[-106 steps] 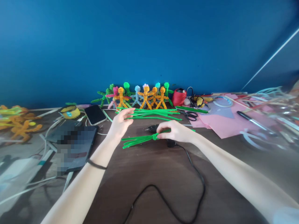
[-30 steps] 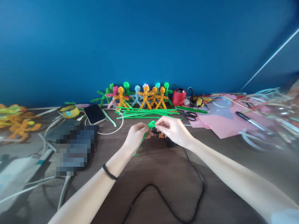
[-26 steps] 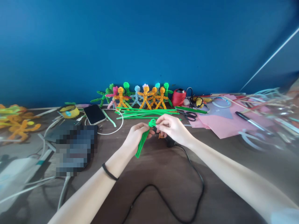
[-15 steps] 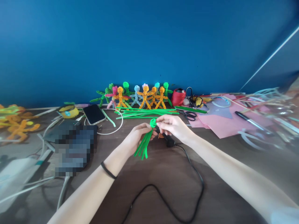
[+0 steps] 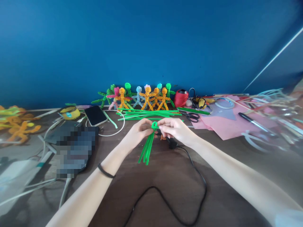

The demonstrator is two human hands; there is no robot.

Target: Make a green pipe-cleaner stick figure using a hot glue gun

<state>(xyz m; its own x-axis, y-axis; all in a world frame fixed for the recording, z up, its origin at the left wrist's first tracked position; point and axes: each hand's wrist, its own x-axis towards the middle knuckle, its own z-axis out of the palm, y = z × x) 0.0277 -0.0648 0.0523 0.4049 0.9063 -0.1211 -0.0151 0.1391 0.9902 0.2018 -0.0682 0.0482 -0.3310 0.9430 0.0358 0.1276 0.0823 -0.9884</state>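
Observation:
Between my hands is a bundle of green pipe cleaners (image 5: 148, 146), wound into a small knob at the top with several loose strands hanging down. My left hand (image 5: 142, 130) pinches it from the left, just under the knob. From the right, the thumb and fingers of my right hand (image 5: 170, 127) close on the knob's side. Some fingertips are hidden behind the bundle. Just beyond my hands lies a pile of loose green pipe cleaners (image 5: 149, 114). Several finished pipe-cleaner figures (image 5: 147, 96) in orange, green, blue and pink stand in a row at the wall.
A black cable (image 5: 203, 184) curves over the table below my hands. To the left are a phone (image 5: 96, 115), a yellow tape roll (image 5: 69, 113) and white cords. Scissors (image 5: 193, 117), red string (image 5: 181, 98), pink paper (image 5: 220, 126) and a marker (image 5: 254, 123) lie to the right.
My left hand has shifted up, its fingers now bunched beside the knob. The hanging strands have swung slightly to the right and lower. My right hand stays nearly in place.

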